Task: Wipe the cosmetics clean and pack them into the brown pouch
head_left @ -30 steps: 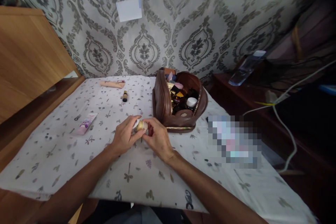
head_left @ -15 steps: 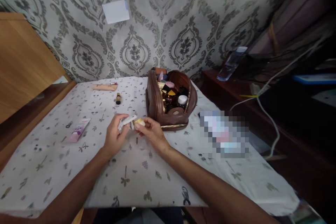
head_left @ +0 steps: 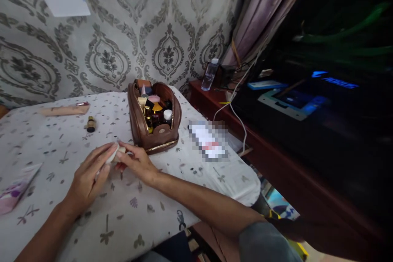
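My left hand (head_left: 91,172) is closed round a white cloth or tissue (head_left: 113,152), its fingers wrapped over it. My right hand (head_left: 138,163) pinches a small cream-coloured item (head_left: 120,153) pressed against the white one; its exact shape is hidden by the fingers. Just beyond my right hand stands the brown cosmetic bag (head_left: 155,141), unzipped, with several bottles and jars inside, among them a white-capped jar (head_left: 167,115). A small dark-capped bottle (head_left: 91,124) lies on the patterned cloth behind my left hand.
On the cloth lie a beige tube (head_left: 64,110) at the back left, a pink-white tube (head_left: 16,190) at the left and a blurred-out phone-like object (head_left: 208,141) at the right. A clear bottle (head_left: 209,75) and cable stand on the dark red desk (head_left: 196,86).
The view has swung to the right, so the table things appear further left. My left fingers now cover more of the white item, and both hands are closer together.
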Tool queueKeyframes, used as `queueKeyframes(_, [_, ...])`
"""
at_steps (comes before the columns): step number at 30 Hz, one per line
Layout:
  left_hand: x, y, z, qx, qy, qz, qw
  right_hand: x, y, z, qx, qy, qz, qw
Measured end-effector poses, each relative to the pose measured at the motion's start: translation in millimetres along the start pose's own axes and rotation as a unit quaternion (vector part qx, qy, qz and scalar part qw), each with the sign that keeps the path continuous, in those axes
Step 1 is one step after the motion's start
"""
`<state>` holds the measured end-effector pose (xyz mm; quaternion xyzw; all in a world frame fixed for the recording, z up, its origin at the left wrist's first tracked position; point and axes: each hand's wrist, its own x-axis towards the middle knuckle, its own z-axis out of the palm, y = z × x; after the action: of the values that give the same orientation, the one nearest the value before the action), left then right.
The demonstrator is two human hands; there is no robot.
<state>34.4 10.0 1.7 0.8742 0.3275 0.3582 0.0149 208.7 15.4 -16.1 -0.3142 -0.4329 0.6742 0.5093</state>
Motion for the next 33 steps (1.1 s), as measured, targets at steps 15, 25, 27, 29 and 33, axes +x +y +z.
queueKeyframes(15, [1,-9,-2.4,-0.121,-0.104,-0.228,0.96,-3,0,5,-0.017,0.015,-0.005,1.0])
queueKeyframes(25, [8,0,-3.2,-0.331,-0.037,-0.344,0.878,-8,-12,8,0.0,-0.044,-0.029,0.999])
queueKeyframes(27, [7,0,-3.4,-0.335,-0.03,-0.352,0.873,-8,-13,5,-0.043,-0.056,-0.054,0.996])
queueKeyframes(29, [6,-1,-3.4,-0.336,-0.031,-0.361,0.87,-7,-14,2,-0.092,-0.061,-0.09,0.99])
queueKeyframes(33, [5,-3,-3.5,-0.333,-0.019,-0.379,0.863,-5,-20,-1,-0.162,-0.067,-0.13,0.976])
